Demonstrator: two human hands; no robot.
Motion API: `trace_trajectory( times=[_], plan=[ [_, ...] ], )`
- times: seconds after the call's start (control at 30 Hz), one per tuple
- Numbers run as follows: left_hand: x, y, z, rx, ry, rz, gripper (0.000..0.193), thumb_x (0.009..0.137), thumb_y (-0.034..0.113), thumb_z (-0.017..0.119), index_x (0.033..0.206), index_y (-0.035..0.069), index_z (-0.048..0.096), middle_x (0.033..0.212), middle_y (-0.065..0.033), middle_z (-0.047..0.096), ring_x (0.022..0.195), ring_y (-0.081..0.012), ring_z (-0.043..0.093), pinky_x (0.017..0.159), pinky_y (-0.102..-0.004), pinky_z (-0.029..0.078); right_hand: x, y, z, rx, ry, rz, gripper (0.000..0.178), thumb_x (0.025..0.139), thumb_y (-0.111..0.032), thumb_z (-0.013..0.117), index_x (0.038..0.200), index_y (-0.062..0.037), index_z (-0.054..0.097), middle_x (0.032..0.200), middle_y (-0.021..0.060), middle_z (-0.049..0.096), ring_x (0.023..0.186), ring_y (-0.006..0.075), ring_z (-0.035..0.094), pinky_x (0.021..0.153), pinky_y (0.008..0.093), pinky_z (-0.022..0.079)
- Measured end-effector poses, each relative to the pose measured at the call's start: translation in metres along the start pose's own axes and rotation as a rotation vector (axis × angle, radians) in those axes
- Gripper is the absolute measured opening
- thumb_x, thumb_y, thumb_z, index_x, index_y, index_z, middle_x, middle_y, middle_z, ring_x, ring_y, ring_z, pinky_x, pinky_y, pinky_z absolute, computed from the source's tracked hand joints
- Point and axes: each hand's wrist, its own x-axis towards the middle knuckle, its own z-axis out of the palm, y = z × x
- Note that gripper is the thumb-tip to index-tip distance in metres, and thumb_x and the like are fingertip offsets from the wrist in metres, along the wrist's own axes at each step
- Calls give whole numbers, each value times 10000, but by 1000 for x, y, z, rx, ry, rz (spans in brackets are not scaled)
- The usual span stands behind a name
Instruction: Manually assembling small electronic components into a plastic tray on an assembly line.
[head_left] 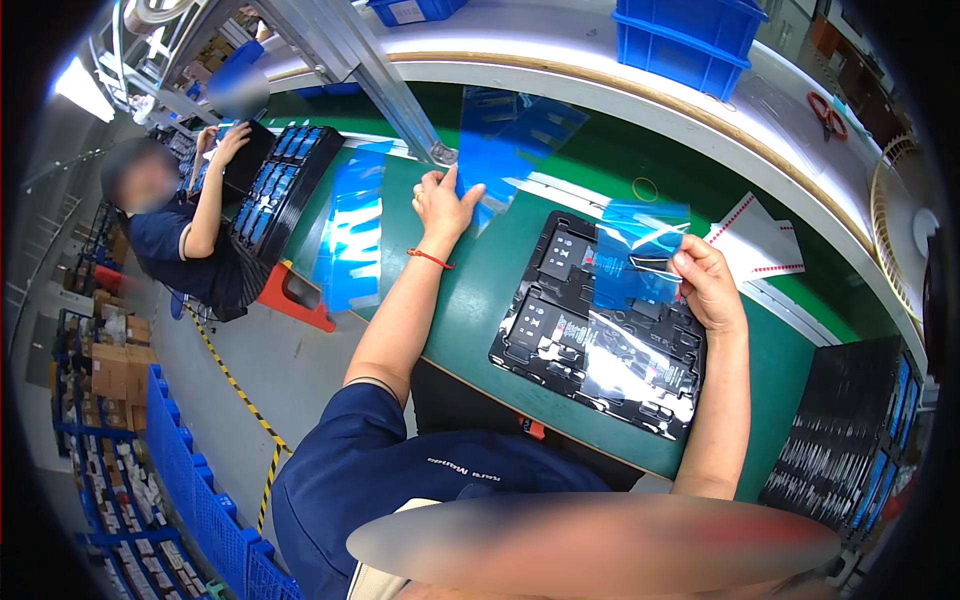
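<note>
Blue translucent film point(617, 275), one piece, is raised over the upper part of a black moulded tray point(524, 366); contact between them cannot be confirmed. Both are at the green workbench point(465, 305), the tray lying flat before the person. The left hand point(443, 207) reaches to a blue film pile point(485, 150), thumb and forefinger wide apart; no grip is evident. The right hand point(708, 285) has thumb and forefinger closed on the film's right edge.

Risks, as judged: the tray could shift if a forearm bears on its rim; the film could crease or settle askew, being limp and held at one side only; pile sheets could come away together, since they overlap and may cling.

Count, largest first: one workbench; one co-worker point(190, 235); two tray stacks, one at right point(835, 440) and one beside the co-worker point(285, 190), layers not countable; one tray in front, with at least three flat labelled packs point(545, 325), the rest lost to glare and film; two stacked blue bins point(685, 45); two film groups on the bench, the second at left point(355, 240), sheets not countable; apparently two red-edged white papers point(755, 235); one pair of red-handled scissors point(827, 115); one red bracelet point(430, 259); one yellow rubber band point(645, 180).
</note>
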Motion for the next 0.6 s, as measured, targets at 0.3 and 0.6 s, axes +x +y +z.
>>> trace_trajectory(
  times=[0.3, 0.6],
  plan=[
    [-6, 7, -7, -15, 22, 149, 430, 694, 351, 726, 1033, 93, 673, 1120, -125, 583, 1063, -296, 461, 917, -419, 310, 2, 4, -2, 9, 29, -16, 126, 881, -170, 571, 959, -71, 575, 686, -36, 500, 577, 38, 472, 504, 170, 404],
    [-6, 30, -31, -235, 140, 118, 595, 628, 140, 772, 1174, 80, 545, 1013, -108, 589, 953, -287, 547, 839, -373, 413, 1, 1, 2, 17, 46, 2, 130, 874, -184, 585, 948, -78, 571, 694, -41, 497, 598, 37, 458, 532, 167, 386]
  ],
)
